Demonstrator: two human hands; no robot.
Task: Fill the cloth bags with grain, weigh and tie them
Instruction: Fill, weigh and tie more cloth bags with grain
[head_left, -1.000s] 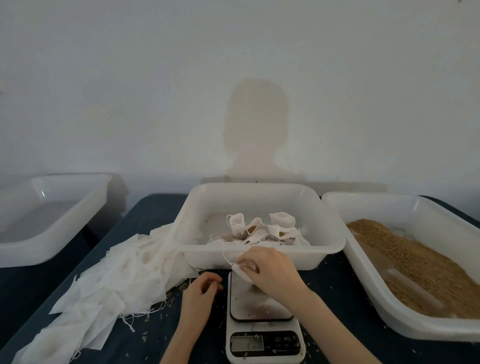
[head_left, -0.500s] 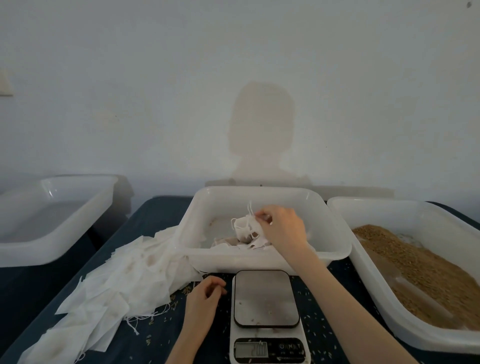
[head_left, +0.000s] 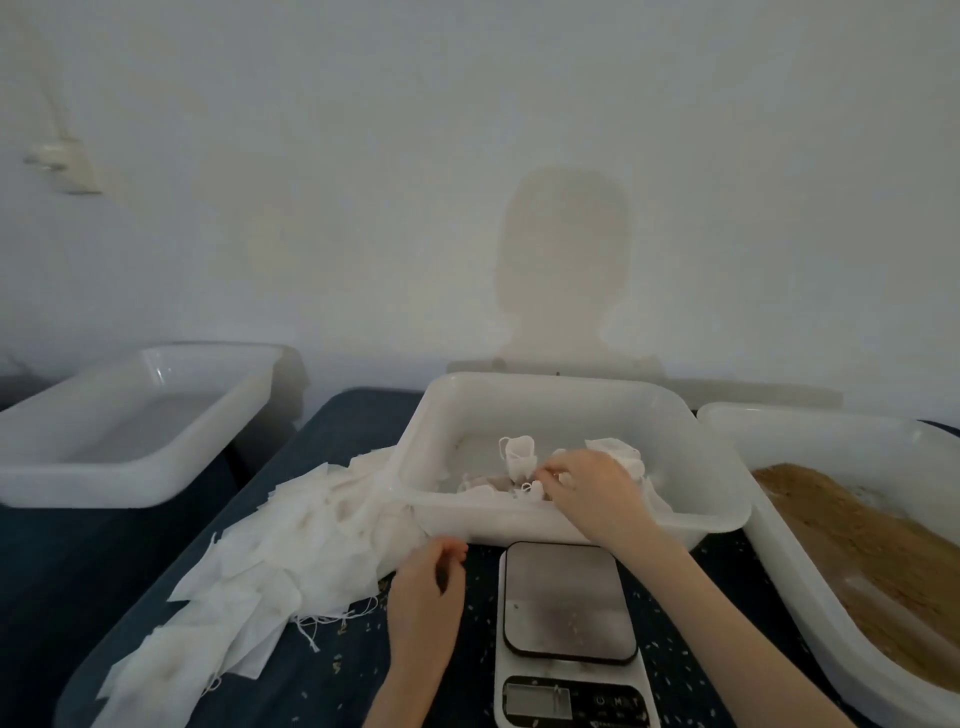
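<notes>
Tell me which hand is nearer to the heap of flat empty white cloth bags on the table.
Left. The left hand rests at the right edge of the heap of flat empty white cloth bags; the right hand is inside the middle white plastic tub.

Single head-worn view, facing forward and down, close over table (head_left: 322, 431), wall behind.

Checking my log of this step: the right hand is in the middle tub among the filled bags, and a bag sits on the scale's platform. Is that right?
Not quite. In the head view the scale platform is bare, no bag on it. The right hand is indeed in the middle tub among the filled bags.
</notes>
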